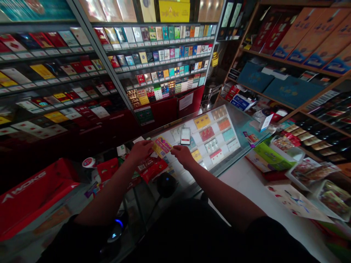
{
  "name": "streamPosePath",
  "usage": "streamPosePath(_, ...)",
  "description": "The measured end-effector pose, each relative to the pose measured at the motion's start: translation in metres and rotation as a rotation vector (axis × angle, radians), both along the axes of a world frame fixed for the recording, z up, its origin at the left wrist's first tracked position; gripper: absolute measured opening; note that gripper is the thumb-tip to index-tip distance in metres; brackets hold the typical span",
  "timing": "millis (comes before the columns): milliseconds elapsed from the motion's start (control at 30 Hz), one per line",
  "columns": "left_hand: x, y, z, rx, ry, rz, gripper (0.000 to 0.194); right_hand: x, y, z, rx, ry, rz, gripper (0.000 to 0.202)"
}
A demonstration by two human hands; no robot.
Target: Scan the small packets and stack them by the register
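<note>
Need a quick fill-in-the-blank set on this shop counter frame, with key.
1. The left hand and right hand hold one card between them, its purple-pink patches set on a ____ ground.
2. The phone lies on the counter, whose see-through top is made of ____.
3. The large box at the far left, with white lettering, is ____.
4. The small light on the round black device below the hands is ____.

Missing words: yellow; glass; red; blue.

I see the left hand [143,150] and right hand [183,155] pinch opposite ends of a yellow-and-pink card [162,147] over the glass surface [242,126]. Phone [185,136] lies just beyond; red packet [154,168] nearby.
</note>
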State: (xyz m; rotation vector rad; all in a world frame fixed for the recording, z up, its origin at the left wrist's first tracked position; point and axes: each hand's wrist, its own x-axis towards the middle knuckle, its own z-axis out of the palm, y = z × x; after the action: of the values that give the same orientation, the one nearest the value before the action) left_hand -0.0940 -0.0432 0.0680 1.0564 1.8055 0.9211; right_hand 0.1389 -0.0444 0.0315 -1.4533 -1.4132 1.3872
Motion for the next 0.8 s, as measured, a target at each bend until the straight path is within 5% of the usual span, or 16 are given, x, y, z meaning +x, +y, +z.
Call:
streamPosePath(400, -0.064, 0.014, -0.005, 0.066, -0.043, 0.140, 0.045, -0.080, 0.034, 0.002, -0.029, 0.015, 0.125, 0.018)
streamPosePath(800, -0.096, 0.032, -0.022, 0.031, 0.065, 0.191, 0.041, -0.127, 0.057, -0.006, -0.062, -0.119, 0.194, 0.013)
